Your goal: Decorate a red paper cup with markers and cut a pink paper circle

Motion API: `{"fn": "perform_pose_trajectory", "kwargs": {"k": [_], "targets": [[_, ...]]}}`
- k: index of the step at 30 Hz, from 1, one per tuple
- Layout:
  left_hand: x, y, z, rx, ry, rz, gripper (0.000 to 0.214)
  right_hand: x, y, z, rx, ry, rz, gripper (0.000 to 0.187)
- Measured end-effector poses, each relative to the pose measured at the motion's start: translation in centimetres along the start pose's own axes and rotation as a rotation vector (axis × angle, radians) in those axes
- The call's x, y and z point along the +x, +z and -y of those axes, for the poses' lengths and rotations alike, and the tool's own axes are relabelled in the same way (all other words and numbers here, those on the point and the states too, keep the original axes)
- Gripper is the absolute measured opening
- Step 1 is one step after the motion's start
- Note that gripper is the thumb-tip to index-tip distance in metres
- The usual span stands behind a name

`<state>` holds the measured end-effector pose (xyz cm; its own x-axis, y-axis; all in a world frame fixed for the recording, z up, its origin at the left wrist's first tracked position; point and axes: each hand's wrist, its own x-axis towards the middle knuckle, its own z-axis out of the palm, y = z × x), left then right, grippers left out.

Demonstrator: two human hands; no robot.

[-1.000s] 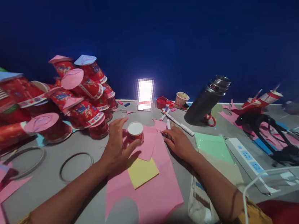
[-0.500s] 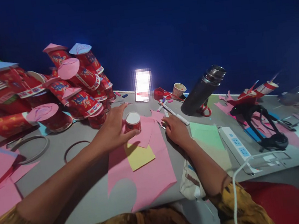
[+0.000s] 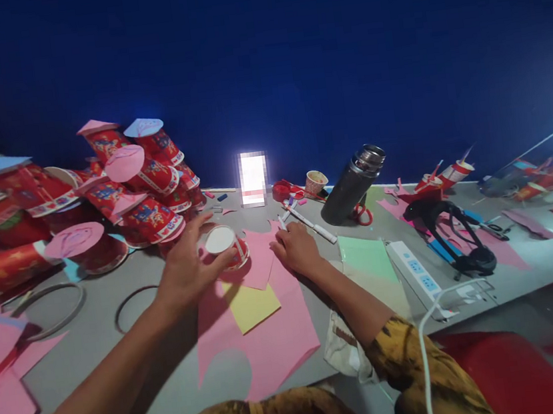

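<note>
My left hand [image 3: 186, 268] is wrapped around a small red paper cup [image 3: 225, 247] that is tipped over, its white bottom facing me, lifted off the pink paper [image 3: 266, 329]. A yellow square sheet [image 3: 251, 304] lies on that pink paper just below the cup. My right hand [image 3: 298, 248] rests on the pink paper's right side, fingers curled round a white marker [image 3: 282, 222] whose tip pokes out. More markers [image 3: 311, 224] lie just beyond it.
A heap of red paper cups with pink and blue lids [image 3: 136, 177] fills the left. Wire rings [image 3: 135, 305], a dark flask [image 3: 352, 184], a lit phone [image 3: 253, 177], green paper [image 3: 366, 260], a power strip [image 3: 416, 274] and a black stand [image 3: 454, 239] sit on the grey table [image 3: 92, 350].
My left hand has closed on the cup and tilted it up off the paper. The view shifted as my head moved; my right hand stays on the paper.
</note>
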<state>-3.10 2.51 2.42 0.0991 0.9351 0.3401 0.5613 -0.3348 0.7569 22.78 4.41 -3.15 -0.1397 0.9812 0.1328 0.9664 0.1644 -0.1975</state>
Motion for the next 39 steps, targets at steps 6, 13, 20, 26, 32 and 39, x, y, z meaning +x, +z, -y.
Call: {"fn": "perform_pose_trajectory", "kwargs": {"k": [6, 13, 20, 26, 32, 39], "targets": [[-3.7, -4.5, 0.9, 0.18, -0.051, -0.006, 0.065, 0.5, -0.3, 1.0, 0.093, 0.042, 0.009, 0.018], [-4.9, -6.0, 3.2, 0.347, 0.015, -0.156, 0.061, -3.9, -2.8, -0.3, 0.283, 0.181, -0.084, 0.027], [-3.5, -5.2, 5.2, 0.481, 0.118, -0.195, 0.061, -9.5, -2.9, -0.7, 0.674, 0.483, -0.43, 0.039], [-5.2, -2.0, 1.8, 0.29, 0.414, -0.136, 0.043, -11.5, -1.8, 2.5, 0.768, 0.52, -0.364, 0.038], [-7.8, 4.0, 1.4, 0.322, 0.551, 0.321, 0.079, -12.0, -2.1, 4.3, 0.836, 0.516, -0.258, 0.038], [-7.7, 4.4, 2.5, 0.274, 0.593, 0.217, 0.022, -13.0, -1.9, 3.4, 0.732, 0.375, -0.171, 0.037]]}}
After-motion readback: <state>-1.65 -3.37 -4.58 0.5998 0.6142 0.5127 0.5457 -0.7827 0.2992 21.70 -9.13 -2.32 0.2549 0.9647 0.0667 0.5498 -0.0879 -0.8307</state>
